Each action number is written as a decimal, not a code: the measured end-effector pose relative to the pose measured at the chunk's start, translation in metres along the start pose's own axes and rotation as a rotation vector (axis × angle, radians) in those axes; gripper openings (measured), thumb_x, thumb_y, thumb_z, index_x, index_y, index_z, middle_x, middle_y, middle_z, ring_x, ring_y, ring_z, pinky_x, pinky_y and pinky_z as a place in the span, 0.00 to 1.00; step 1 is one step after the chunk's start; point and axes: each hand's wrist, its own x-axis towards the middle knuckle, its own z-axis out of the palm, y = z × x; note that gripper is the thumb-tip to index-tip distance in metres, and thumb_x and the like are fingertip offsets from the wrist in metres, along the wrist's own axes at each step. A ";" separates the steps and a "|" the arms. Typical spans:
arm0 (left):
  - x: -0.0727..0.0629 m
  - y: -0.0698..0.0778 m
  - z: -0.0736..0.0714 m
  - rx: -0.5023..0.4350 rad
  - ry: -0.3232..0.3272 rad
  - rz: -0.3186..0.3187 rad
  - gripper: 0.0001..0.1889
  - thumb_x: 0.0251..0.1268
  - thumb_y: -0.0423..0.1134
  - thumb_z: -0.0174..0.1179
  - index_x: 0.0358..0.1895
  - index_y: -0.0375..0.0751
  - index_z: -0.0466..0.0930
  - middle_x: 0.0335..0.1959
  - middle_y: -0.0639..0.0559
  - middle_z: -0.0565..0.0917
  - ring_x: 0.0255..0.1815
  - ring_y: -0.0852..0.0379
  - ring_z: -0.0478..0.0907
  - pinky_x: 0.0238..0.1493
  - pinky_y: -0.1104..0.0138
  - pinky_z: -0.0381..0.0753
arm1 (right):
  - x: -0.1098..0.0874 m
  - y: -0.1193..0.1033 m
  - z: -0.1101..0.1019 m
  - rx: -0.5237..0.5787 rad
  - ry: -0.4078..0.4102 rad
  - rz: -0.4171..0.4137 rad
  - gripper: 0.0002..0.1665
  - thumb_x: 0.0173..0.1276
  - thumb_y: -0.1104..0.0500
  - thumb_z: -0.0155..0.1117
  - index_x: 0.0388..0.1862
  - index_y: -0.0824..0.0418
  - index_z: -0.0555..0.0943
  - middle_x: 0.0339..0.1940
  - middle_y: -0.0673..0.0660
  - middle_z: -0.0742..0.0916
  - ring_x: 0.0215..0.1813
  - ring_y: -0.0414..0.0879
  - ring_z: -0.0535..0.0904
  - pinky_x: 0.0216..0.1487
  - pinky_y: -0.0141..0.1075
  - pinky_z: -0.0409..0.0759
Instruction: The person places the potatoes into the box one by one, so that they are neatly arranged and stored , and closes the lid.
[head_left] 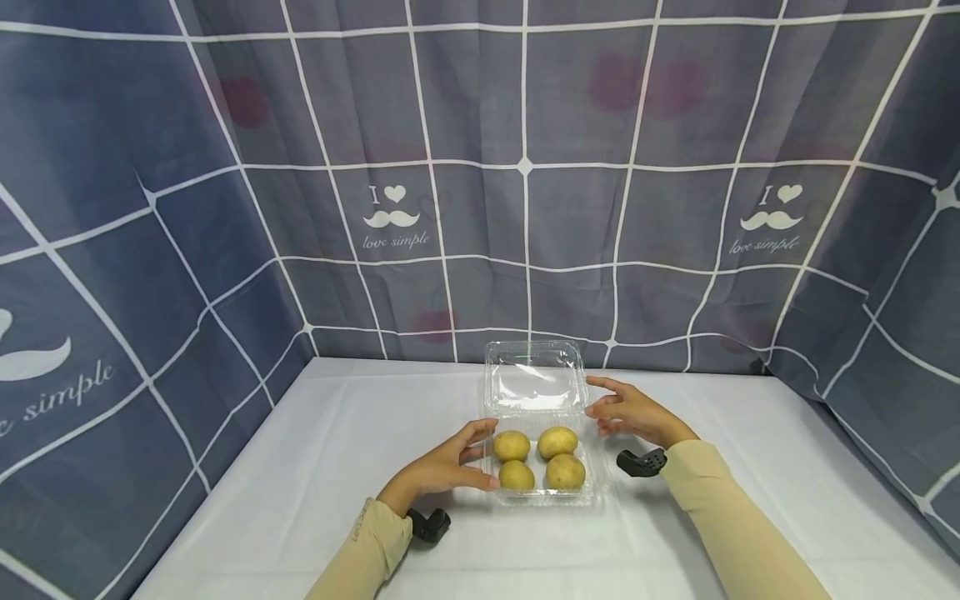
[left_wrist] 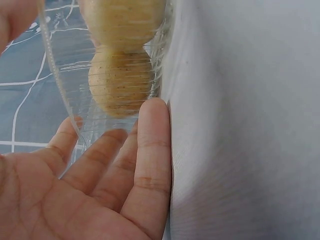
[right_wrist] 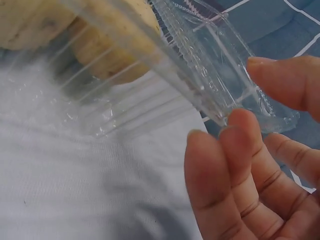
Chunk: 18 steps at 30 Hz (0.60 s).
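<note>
A clear plastic clamshell container [head_left: 588, 483] lies on the white cloth, its lid [head_left: 534, 379] tipped back at the hinge. Several yellow potatoes [head_left: 565, 472] sit in the base. My left hand [head_left: 442, 467] spans the left side of the base, thumb at the front corner and fingers farther back. In the left wrist view, those loosely extended fingers [left_wrist: 154, 145] touch or nearly touch the ribbed wall. My right hand [head_left: 633, 414] is at the right side by the hinge, index finger reaching along the lid's edge. In the right wrist view, its fingertips [right_wrist: 242, 125] meet the container's corner.
A white cloth [head_left: 300, 467] covers the table. Dark checked curtains [head_left: 480, 217] rise behind it and at both sides. Black devices, one near the left wrist [head_left: 429, 527] and one near the right wrist [head_left: 641, 463], are attached at the sleeves.
</note>
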 end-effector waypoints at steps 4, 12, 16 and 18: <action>0.000 0.000 0.000 0.002 -0.005 0.007 0.52 0.68 0.36 0.75 0.88 0.40 0.50 0.87 0.34 0.54 0.85 0.28 0.55 0.78 0.42 0.70 | 0.000 -0.001 0.001 -0.035 0.007 -0.006 0.49 0.75 0.66 0.67 0.86 0.73 0.51 0.39 0.56 0.85 0.33 0.46 0.82 0.41 0.38 0.87; 0.000 -0.001 0.002 -0.024 -0.017 0.017 0.52 0.68 0.34 0.75 0.87 0.38 0.50 0.87 0.35 0.54 0.86 0.30 0.54 0.78 0.45 0.71 | -0.006 0.000 0.001 -0.051 0.033 -0.044 0.49 0.77 0.66 0.67 0.87 0.73 0.52 0.39 0.53 0.85 0.40 0.44 0.81 0.40 0.36 0.87; -0.001 -0.001 0.002 -0.029 -0.019 0.022 0.52 0.68 0.35 0.75 0.87 0.37 0.49 0.87 0.34 0.54 0.86 0.30 0.55 0.78 0.45 0.71 | -0.011 0.000 0.002 -0.055 0.034 -0.073 0.49 0.76 0.66 0.68 0.86 0.73 0.53 0.39 0.52 0.84 0.41 0.43 0.81 0.40 0.36 0.88; -0.001 -0.003 0.002 -0.028 -0.025 0.029 0.52 0.68 0.37 0.75 0.88 0.37 0.49 0.87 0.34 0.54 0.86 0.29 0.55 0.78 0.44 0.71 | -0.013 -0.001 0.003 -0.066 0.036 -0.090 0.49 0.76 0.66 0.69 0.86 0.74 0.54 0.39 0.52 0.84 0.41 0.44 0.81 0.41 0.37 0.88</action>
